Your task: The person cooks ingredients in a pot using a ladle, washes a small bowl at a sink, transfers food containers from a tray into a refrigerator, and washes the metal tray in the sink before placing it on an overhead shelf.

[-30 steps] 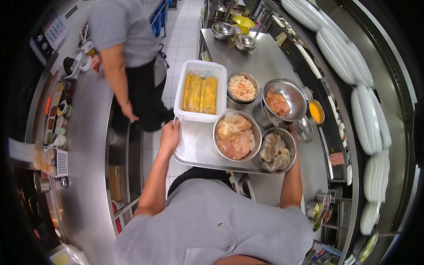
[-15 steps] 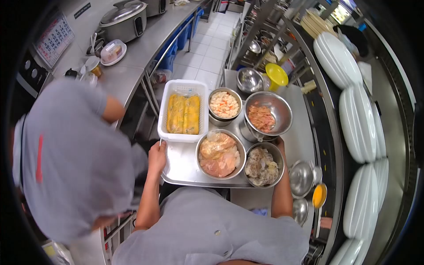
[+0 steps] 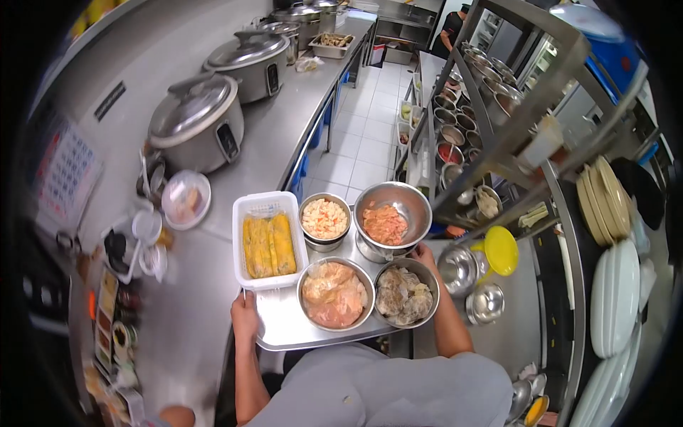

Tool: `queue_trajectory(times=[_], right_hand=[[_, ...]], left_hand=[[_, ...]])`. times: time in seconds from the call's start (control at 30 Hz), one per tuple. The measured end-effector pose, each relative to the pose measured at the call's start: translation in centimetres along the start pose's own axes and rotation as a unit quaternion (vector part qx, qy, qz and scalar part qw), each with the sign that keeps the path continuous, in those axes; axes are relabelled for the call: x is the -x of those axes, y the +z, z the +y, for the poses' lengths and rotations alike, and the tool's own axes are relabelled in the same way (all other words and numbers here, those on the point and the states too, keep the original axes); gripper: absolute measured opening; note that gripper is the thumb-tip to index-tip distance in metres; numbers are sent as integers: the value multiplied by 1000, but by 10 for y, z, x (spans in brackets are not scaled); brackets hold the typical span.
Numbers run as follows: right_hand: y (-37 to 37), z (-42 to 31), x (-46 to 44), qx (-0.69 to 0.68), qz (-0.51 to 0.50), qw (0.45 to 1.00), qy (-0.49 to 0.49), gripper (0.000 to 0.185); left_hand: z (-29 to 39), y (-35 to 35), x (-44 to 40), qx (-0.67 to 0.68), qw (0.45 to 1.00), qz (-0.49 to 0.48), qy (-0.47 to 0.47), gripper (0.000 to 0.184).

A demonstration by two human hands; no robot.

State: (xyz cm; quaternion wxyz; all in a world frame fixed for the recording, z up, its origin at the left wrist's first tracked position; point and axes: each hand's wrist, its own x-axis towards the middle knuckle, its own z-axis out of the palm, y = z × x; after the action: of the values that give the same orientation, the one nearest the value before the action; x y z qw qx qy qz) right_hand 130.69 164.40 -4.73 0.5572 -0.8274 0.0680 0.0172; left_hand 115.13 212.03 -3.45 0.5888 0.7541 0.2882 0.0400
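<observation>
A metal tray (image 3: 274, 324) is carried level in front of my body. My left hand (image 3: 244, 318) is closed round its left edge. At the far right side my right hand (image 3: 427, 257) grips the tray, its fingers partly hidden by the bowls. On the tray, a white plastic basket (image 3: 242, 220) holds yellow wrapped rolls (image 3: 270, 245). Beside it stand a bowl of pale diced food (image 3: 325, 218) and a larger steel bowl of chopped pinkish meat (image 3: 384, 224). Nearer me are a bowl of raw meat pieces (image 3: 334, 295) and a bowl of greyish seafood-like pieces (image 3: 404, 295).
Rice cookers (image 3: 196, 124) line the left steel counter (image 3: 284, 107). A tiled aisle (image 3: 356, 135) runs ahead. To the right stands a metal rack (image 3: 512, 121) with many bowls, near a yellow strainer-like bowl (image 3: 500, 250) and stacked white plates (image 3: 615, 299). Another person (image 3: 452, 32) is far ahead.
My view has moved forward and turned, showing more of the aisle and rack. The co-worker at left has mostly left view. Both hands still hold the tray.
</observation>
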Motion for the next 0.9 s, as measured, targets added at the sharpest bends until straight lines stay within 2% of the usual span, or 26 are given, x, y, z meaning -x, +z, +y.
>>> queue_trajectory(times=[0.03, 0.1, 0.2, 0.27, 0.37, 0.4, 0.47, 0.5, 0.53, 0.6, 0.67, 0.7, 0.73, 0.8, 0.83, 0.87, 0.9], right_hand=[[16, -23, -31, -5, 7, 1000, 0, 23], [23, -51, -69, 71, 1, 997, 43, 23], [16, 0, -174, -18, 4, 1000, 12, 23], [21, -40, -239, -7, 11, 1000, 3, 22], [5, -75, -325, 116, 0, 991, 67, 20], [-10, -76, -340, 118, 1, 990, 74, 20], [-23, -84, -397, 61, 25, 998, 5, 18], [-21, -64, -436, 105, 79, 991, 1, 15], [-29, -41, -475, 14, 48, 998, -35, 14], [-43, -42, -538, 21, 43, 997, -60, 14], [-62, -110, -577, 94, 60, 994, 14, 16], [-68, -94, -608, 62, 49, 996, -33, 16], [-71, -104, -636, 63, 59, 996, -29, 16], [-75, -125, -698, 79, 61, 995, 19, 18], [-69, -154, -717, 19, 71, 997, 37, 21], [-111, -145, -732, 15, 78, 996, 47, 21], [-114, -146, -767, -12, 79, 996, 44, 22]], left_hand=[[16, -4, -37, 4, 1000, -6, 1, 36], [42, 8, -78, 8, 1000, -13, -6, 36], [83, 37, -141, 0, 1000, -17, 1, 34], [123, 54, -201, 19, 999, -29, 3, 34], [153, 111, -281, 20, 999, -26, 6, 33], [161, 131, -290, 20, 999, -29, 2, 33], [193, 174, -319, 13, 1000, -20, -8, 33], [210, 190, -348, 12, 1000, -9, -1, 33], [200, 205, -378, 21, 999, -13, 26, 34], [259, 225, -410, -10, 999, -50, -12, 34], [284, 269, -461, 22, 996, -77, -28, 34], [308, 284, -480, 36, 996, -75, -20, 34], [333, 299, -511, 53, 996, -70, -8, 34], [372, 328, -575, 50, 995, -84, -2, 34], [385, 343, -608, 24, 996, -87, 8, 34], [409, 382, -604, -9, 995, -96, 11, 35], [428, 397, -641, -25, 993, -116, 12, 34]])
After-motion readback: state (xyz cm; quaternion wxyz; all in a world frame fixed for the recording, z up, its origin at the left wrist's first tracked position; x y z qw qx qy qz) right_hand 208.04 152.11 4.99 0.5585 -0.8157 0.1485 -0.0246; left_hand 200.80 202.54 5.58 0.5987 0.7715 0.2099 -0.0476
